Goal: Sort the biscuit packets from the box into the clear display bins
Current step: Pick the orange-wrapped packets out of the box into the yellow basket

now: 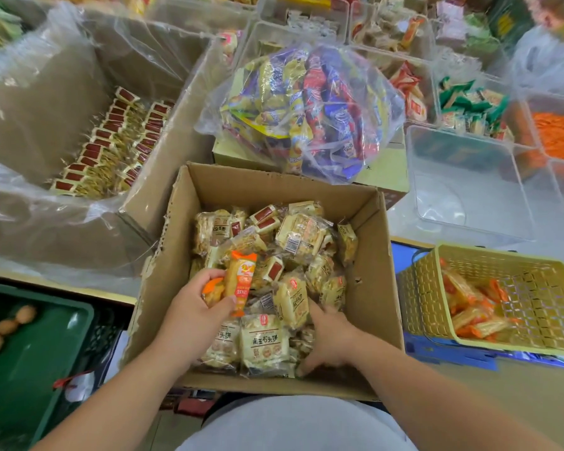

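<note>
Biscuit packets (264,346) lie heaped in the open cardboard box (372,288) directly in front of the person, mostly pale yellow wrappers, some with a red panel. They look light and crinkly. The film is probably slippery and the biscuits inside brittle, so a gentle hold across the flat body, or a pinch on a crimped end seal, should suit better than a squeeze.

The left hand (196,307) has its grip curled round two orange-ended packets (241,278), raised just above the heap. The right hand (334,340) is down among the packets at the near right corner, fingers spread and pressing on the wrappers, pinching nothing that I can see.

By count: one box, holding well over a dozen packets, too overlapped for an exact figure. One yellow basket (551,288) to the right holds several similar orange packets. One bare clear bin (469,196) stands on the bench (398,222) beyond it.
</note>
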{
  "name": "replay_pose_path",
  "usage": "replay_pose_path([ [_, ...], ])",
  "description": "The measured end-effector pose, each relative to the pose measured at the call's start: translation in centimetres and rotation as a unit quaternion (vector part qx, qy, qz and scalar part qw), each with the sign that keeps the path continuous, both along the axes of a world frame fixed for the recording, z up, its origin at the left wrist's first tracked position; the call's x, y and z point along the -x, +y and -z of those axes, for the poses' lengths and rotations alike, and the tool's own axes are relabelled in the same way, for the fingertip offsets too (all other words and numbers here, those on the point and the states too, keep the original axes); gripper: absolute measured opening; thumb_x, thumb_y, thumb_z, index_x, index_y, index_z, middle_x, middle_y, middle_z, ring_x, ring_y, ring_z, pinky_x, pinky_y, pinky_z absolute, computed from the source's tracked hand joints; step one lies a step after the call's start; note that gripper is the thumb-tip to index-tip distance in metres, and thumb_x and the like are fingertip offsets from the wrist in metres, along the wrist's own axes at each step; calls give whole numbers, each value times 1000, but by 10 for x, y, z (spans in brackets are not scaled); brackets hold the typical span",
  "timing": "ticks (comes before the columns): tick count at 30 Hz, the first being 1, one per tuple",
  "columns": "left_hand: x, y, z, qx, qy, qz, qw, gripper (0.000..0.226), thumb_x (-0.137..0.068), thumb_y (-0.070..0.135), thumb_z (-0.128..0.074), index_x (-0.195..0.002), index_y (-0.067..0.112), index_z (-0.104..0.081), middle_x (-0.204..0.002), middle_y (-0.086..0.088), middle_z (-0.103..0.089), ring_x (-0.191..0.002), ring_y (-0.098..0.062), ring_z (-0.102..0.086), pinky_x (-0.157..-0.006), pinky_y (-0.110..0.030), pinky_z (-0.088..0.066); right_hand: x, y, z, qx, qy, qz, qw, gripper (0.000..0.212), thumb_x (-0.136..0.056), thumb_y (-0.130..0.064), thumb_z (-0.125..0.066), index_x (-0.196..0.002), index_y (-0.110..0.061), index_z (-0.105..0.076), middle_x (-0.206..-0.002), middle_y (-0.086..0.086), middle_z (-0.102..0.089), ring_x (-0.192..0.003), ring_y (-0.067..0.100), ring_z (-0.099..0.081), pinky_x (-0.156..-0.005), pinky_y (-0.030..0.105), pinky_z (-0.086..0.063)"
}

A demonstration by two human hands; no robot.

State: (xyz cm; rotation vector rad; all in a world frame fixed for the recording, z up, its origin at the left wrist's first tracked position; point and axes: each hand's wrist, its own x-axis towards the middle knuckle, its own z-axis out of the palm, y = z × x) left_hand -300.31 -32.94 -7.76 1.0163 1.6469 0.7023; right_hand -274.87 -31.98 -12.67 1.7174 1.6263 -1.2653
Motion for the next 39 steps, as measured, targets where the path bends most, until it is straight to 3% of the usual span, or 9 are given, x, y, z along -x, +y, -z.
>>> replay_pose_path([
  [2, 1, -1, -1, -1, -8, -5, 1000, 38, -91, 23, -76, -103, 56, -62, -92, 17, -76, -74, -5, -72, -66, -31, -53, 6, -1, 8, -42, -7, -11, 999, 154, -49, -50, -96, -157, -43, 14, -164, 7, -17, -149, 37, -24, -119, 49, -32],
  [5, 2, -3, 1, -8, -26, -24, 999, 37, -91, 20, -75, -103, 53, -64, -93, 13, -77, -79, -7, -73, -71, -34, -54, 9, 5, 12, -84, 35, 30, 995, 131, -54, -41, -90, -157, -44, -11, -147, 3, -43, -127, 28, -51, -103, 41, -50],
  [11, 6, -10, -10, -36, -58, -59, 996, 37, -93, 14, -74, -101, 50, -67, -92, 12, -78, -79, -7, -74, -54, -15, -54, 13, 22, -4, -64, 106, 107, 987, 100, -60, -33, -82, -150, -26, -40, -118, -4, -62, -74, 13, -70, -54, 26, -56],
  [18, 18, -16, -39, -136, -22, -104, 985, 39, -90, 17, -77, -105, 51, -65, -97, 21, -73, -84, -1, -70, -64, -23, -52, 24, 60, -61, -82, 181, 138, 970, 101, -57, -37, -82, -150, -28, -44, -124, -2, -58, -55, 3, -66, -49, 24, -53],
  [22, 20, -19, -46, -166, -19, -124, 978, 41, -89, 18, -78, -105, 53, -64, -99, 21, -73, -85, -1, -70, -68, -26, -50, 40, 89, -93, -78, 249, 205, 943, 55, -63, -24, -86, -113, -27, -62, -108, 0, -71, -79, 20, -77, -58, 39, -63],
  [25, 18, -22, -44, -168, -18, -117, 979, 42, -89, 16, -78, -107, 51, -64, -101, 18, -73, -87, -3, -71, -71, -27, -52, 54, 106, -103, -98, 270, 257, 923, 69, -58, -26, -86, -122, -19, -62, -115, 6, -70, -83, 30, -76, -58, 45, -63],
  [29, 11, -24, -37, -151, -2, -100, 984, 42, -90, 19, -79, -108, 53, -63, -98, 21, -73, -85, -3, -70, -71, -27, -50, 69, 125, -102, -141, 298, 321, 888, 58, -54, -34, -87, -106, -16, -69, -101, 5, -73, -68, 22, -77, -56, 42, -63],
  [33, 4, -18, -31, -121, 12, -74, 990, 36, -91, 26, -76, -114, 50, -62, -95, 21, -74, -82, -1, -70, -65, -26, -50, 65, 135, -84, -282, 185, 279, 899, 97, -61, -59, -84, -143, -24, -47, -134, 3, -59, -110, 24, -66, -87, 46, -60],
  [39, -3, -5, -13, -47, 46, -26, 998, 46, -93, 24, -74, -100, 65, -54, -91, 25, -72, -70, -16, -68, -60, -39, -58, 24, 110, -61, -381, 22, 147, 912, 94, -81, -65, -70, -155, -24, -29, -147, 10, -41, -136, 33, -39, -110, 48, -40],
])
